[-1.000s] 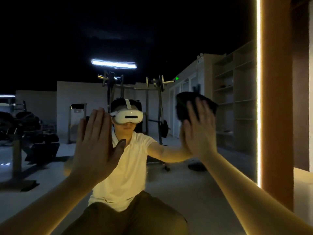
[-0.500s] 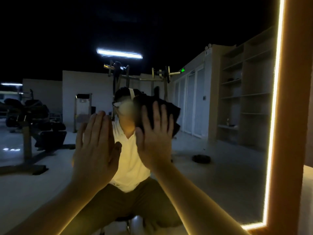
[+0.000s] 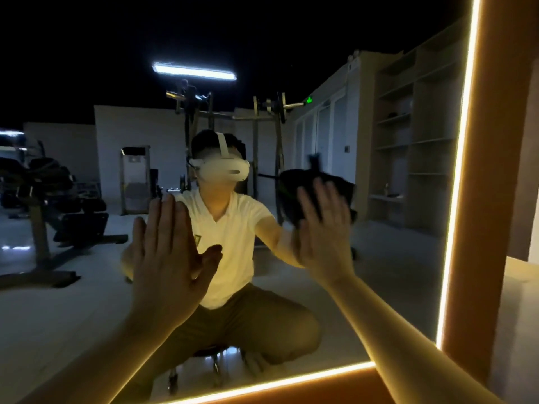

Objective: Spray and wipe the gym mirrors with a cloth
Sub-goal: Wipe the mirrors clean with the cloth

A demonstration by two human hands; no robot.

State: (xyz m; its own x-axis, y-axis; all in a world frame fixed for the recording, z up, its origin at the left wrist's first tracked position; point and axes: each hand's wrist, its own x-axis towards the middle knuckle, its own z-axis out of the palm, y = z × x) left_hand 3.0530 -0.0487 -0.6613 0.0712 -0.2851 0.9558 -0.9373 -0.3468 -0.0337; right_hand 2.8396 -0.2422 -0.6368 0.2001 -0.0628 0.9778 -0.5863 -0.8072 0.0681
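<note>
Mirror (image 3: 87,301): wall-mounted, with a glowing light strip (image 3: 456,199) on its right and bottom edges, inside an orange frame (image 3: 495,170).
Left hand (image 3: 167,263): palm flat on the glass, fingers straight and together, holding nothing.
Right hand (image 3: 323,231): fingers spread and straight, pressing the cloth to the glass; slightly blurred.
Cloth (image 3: 291,191): dark, bunched, flat against the mirror's right part under the right hand.

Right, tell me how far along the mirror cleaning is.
Done: unclear; nothing shows whether the mirror was sprayed. In hand: the right hand presses the dark cloth flat on the mirror right of centre; the left hand lies flat on it too. Left: cannot judge; no streaks or wet patches show.
</note>
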